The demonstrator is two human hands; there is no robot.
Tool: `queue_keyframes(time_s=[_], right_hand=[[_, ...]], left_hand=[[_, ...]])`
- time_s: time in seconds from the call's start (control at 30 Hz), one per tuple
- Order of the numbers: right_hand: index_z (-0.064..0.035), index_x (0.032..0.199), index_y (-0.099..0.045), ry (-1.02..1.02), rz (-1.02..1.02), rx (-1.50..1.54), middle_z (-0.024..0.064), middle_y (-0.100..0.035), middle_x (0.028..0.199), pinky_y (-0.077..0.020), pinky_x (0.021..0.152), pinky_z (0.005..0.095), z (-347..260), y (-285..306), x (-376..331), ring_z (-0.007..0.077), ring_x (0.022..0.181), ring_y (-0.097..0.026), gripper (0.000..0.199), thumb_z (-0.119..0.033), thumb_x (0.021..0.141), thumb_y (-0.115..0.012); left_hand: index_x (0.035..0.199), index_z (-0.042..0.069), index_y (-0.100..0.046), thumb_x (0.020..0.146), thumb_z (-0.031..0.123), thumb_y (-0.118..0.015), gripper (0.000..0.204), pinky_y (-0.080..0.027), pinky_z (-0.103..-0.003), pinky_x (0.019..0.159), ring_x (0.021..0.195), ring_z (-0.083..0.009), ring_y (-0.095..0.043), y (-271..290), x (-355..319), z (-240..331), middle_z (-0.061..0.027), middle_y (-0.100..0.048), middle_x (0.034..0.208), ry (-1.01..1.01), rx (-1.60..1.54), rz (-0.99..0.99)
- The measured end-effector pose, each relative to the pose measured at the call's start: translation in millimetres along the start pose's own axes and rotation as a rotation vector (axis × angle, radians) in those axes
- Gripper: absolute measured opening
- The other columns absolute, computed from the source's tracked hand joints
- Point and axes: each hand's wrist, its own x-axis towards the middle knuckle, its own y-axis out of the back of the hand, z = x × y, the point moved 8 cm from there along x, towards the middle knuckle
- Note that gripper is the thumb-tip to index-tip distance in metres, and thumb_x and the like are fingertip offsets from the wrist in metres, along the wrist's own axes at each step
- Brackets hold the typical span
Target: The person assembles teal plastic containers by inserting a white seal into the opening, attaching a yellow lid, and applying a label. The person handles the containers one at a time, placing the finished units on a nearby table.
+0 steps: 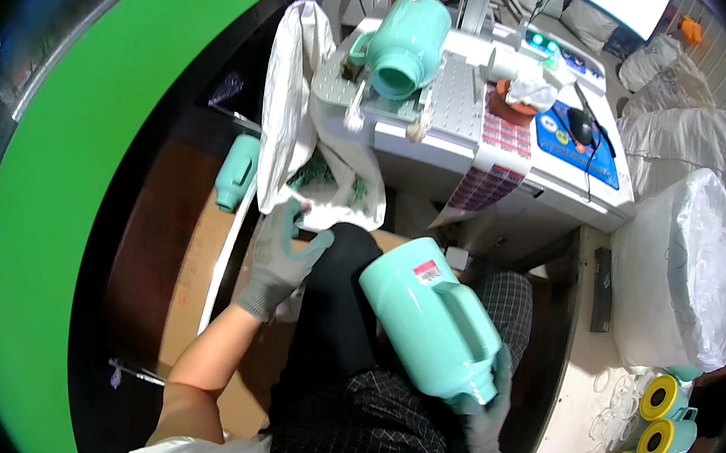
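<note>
Nearest you, your right hand point(485, 412), in a dark grey glove, is clenched around the narrow neck end of a mint-green plastic jug point(431, 318); the jug lies tilted over your lap, its base up and to the left, handle uppermost, a small label near the base. To the left of that jug, your left hand point(282, 258), in a grey-and-green glove, has its fingers closed on the lower edge of a white woven sack point(292, 104) that hangs down from the machine beyond. Just left of the sack, a second mint-green jug point(236, 171) lies over brown cardboard point(190, 270). Beyond the held jug stands a white machine table point(460, 104), and on it a third jug point(408, 46) lies with its open mouth toward you. Right of the held jug, several yellow-capped jugs point(656, 425) cluster below a clear plastic bag point(695, 270).
</note>
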Motion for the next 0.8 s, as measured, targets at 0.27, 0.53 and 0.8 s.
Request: queue_keyframes(time_s=[0.27, 0.53, 0.8], right_hand=[[0.002, 0.162, -0.027, 0.394, 0.254, 0.099, 0.0199, -0.036, 0.162, -0.0375, 0.119, 0.0457, -63.7, 42.7, 61.8, 0.0319, 0.146, -0.042, 0.106, -0.055, 0.086, -0.075], [0.0042, 0.159, -0.033, 0.693, 0.357, -0.197, 0.0187, -0.035, 0.165, -0.0358, 0.121, 0.0445, -133.0, 44.5, 122.3, 0.0305, 0.149, -0.038, 0.098, -0.029, 0.083, -0.085], [-0.0335, 0.155, -0.049, 1.164, 0.176, -1.208, 0.0216, -0.044, 0.158, -0.0607, 0.085, 0.0471, -205.2, -173.7, 229.4, 0.0328, 0.107, -0.072, 0.089, -0.038, 0.076, -0.089]], left_hand=[[0.147, 0.03, -0.047, 0.09, 0.01, -0.058, 0.061, -0.039, -0.057, 0.116, 0.143, -0.0375, -0.042, -87.7, 197.6, 106.3, -0.0068, -0.046, 0.155, -1.152, 0.814, 0.136], [0.138, 0.021, -0.056, 0.083, 0.025, -0.075, 0.058, -0.05, -0.047, 0.098, 0.128, -0.0349, -0.053, -3.3, 111.7, 177.1, -0.0072, -0.055, 0.146, -1.053, 0.371, 0.217], [0.137, 0.002, -0.056, 0.071, 0.031, -0.096, 0.082, -0.059, -0.047, 0.091, 0.105, -0.0341, -0.07, 14.4, -60.5, 121.1, -0.0186, -0.067, 0.121, -0.378, -0.633, -0.332]])
